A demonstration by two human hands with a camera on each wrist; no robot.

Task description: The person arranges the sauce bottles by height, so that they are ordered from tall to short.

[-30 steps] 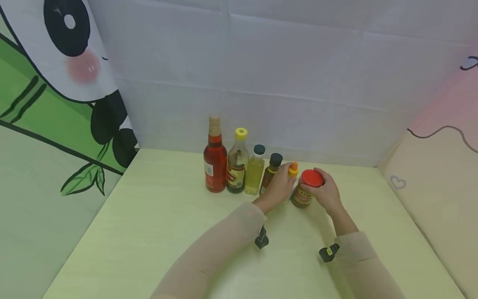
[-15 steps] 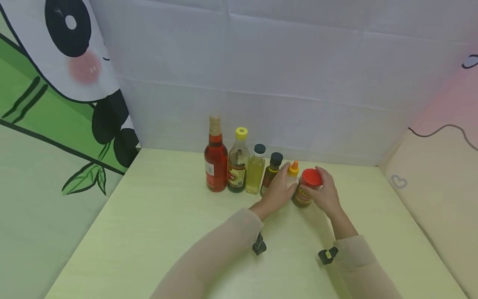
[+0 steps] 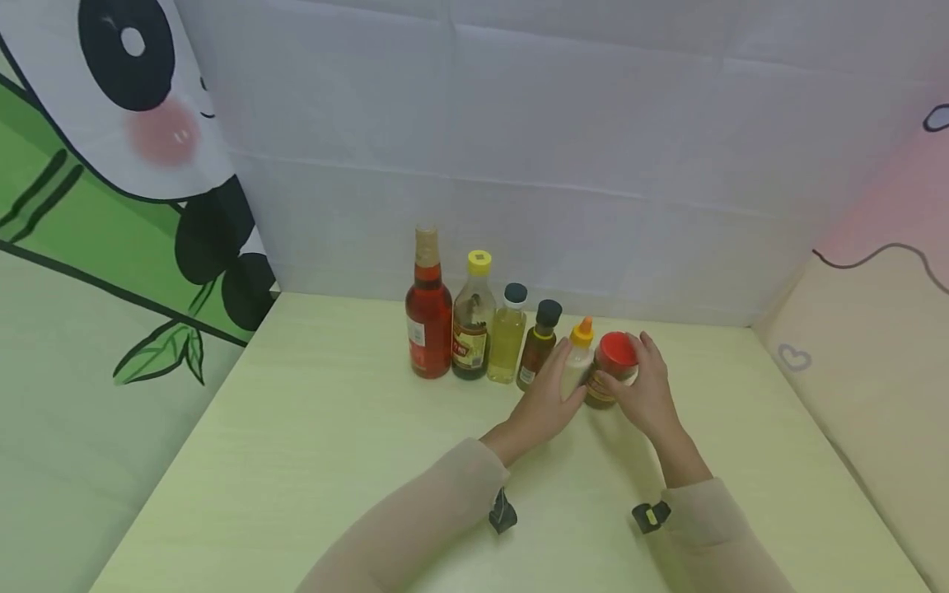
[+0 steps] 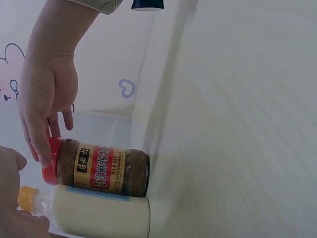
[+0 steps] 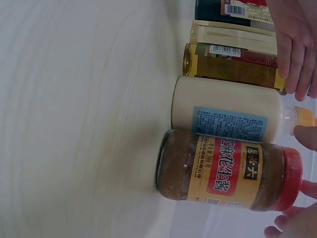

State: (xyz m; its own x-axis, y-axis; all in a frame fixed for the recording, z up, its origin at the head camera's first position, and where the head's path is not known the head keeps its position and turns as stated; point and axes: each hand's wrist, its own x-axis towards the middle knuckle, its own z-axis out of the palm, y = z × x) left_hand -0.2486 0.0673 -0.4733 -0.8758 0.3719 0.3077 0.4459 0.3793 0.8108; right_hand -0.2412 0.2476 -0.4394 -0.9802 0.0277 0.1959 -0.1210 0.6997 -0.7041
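Note:
In the head view my left hand point(image 3: 544, 397) is around the white squeeze bottle point(image 3: 577, 368) with an orange tip, fingers extended along its left side, thumb apart. My right hand point(image 3: 647, 394) is at the jar of peanut-sesame paste point(image 5: 225, 171), its fingers loosely spread beside the red lid point(image 3: 618, 349) and the thumb in front. Bottle and jar stand upright side by side, close against each other. In the left wrist view a finger of the right hand overlaps the lid. The right wrist view has the left fingers straight near the bottle's orange cap point(image 5: 305, 117).
Left of them stand a dark-capped brown bottle point(image 3: 537, 350), a pale yellow oil bottle point(image 3: 507, 346), a yellow-capped sauce bottle point(image 3: 473, 325) and a tall red bottle point(image 3: 428, 329), in a row. Behind is a pale cloth wall point(image 3: 356, 222). The table point(image 3: 296, 445) is light wood.
My left hand has loosened from the squeeze bottle's orange top and drawn down and back. The jar has shifted slightly left towards the bottle, and the right fingers have spread from its lid.

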